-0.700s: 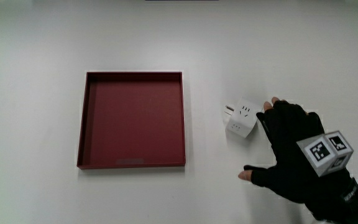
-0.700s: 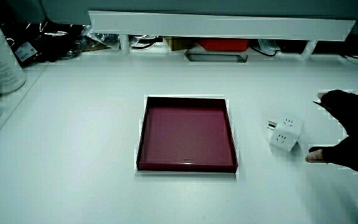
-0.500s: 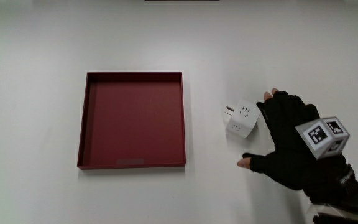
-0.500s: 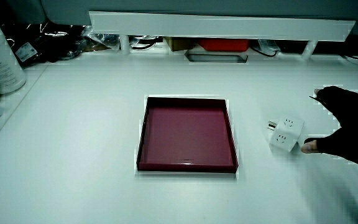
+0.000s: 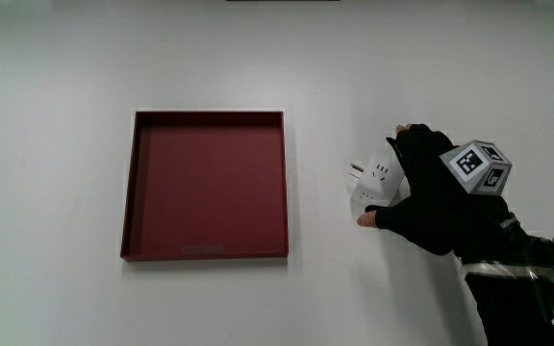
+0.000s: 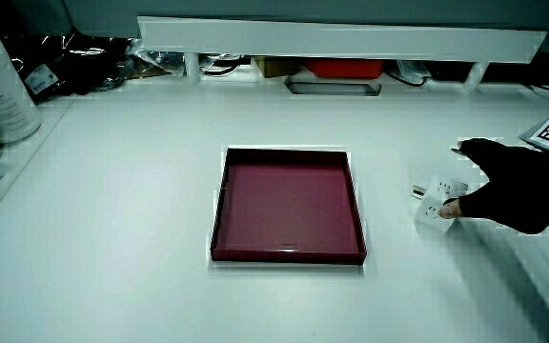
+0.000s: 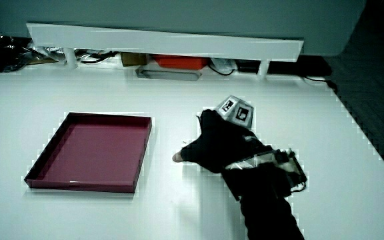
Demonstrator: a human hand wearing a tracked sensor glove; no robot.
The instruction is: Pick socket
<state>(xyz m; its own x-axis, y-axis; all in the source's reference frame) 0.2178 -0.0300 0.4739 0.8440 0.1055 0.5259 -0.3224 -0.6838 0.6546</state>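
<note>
One white socket (image 5: 373, 180) sits on the table (image 5: 56, 67) just beside the red tray (image 5: 205, 185). Hand (image 5: 438, 197) is on it: thumb at the side nearer the person, fingers curled over the top, apparently closing on it, though full contact isn't clear. In a side view the hand (image 7: 213, 145) hides the socket.

The tray (image 5: 206, 185) lies flat on the table (image 5: 56, 67). The socket (image 5: 374, 181) lies on the table beside the tray, a little apart from it. The hand (image 5: 431, 197) is over the socket on the side away from the tray, touching it. The partition (image 6: 341, 38) stands farther from the person than the tray.
</note>
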